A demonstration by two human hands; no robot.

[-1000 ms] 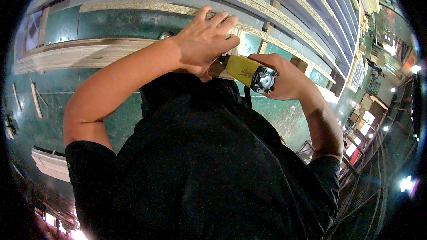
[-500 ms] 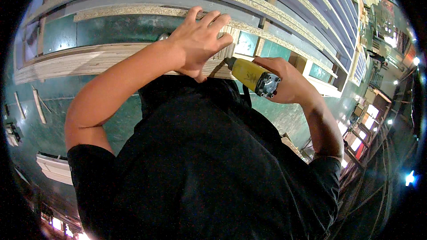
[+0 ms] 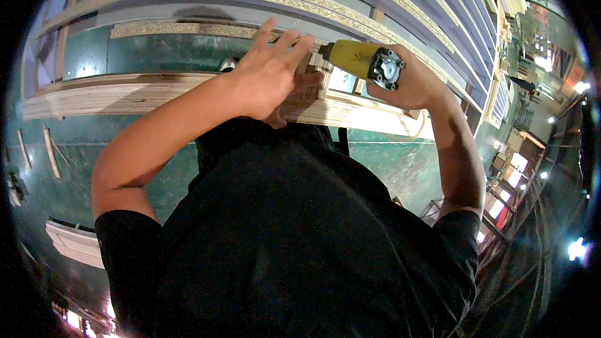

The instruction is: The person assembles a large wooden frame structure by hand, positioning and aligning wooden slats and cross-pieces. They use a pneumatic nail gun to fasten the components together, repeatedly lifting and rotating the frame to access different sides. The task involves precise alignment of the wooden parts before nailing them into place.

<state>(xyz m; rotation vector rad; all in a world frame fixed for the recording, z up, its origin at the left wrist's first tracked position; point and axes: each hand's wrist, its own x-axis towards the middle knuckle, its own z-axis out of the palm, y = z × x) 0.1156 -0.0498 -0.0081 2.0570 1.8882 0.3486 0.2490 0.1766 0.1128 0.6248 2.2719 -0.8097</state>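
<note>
My right hand (image 3: pixel 413 81) grips a yellow nail gun (image 3: pixel 354 57) with a round, bolted metal end cap. Its dark nose points left, at the far end of a short layered wood crosspiece (image 3: pixel 320 84). Across that crosspiece lies my left hand (image 3: pixel 270 78), fingers spread apart and thumb toward the nose. The palm side of this hand is hidden, and it holds nothing that I can see. Close to my body, under my left forearm, runs a long plywood frame strip (image 3: pixel 125 97). Beyond both hands is a chipboard-edged strip (image 3: pixel 181 29).
Rows of grey panels with chipboard edges (image 3: pixel 426 9) fill the far side. A green floor (image 3: pixel 150 50) shows through the frame. Loose wood sticks (image 3: pixel 51 153) and a white boxy object (image 3: pixel 74 242) lie at the left. A person (image 3: pixel 524 85) stands far off at the right.
The nail gun has moved away from my body, from the near end of the crosspiece to its far end. My left hand stays on the wood, turned slightly.
</note>
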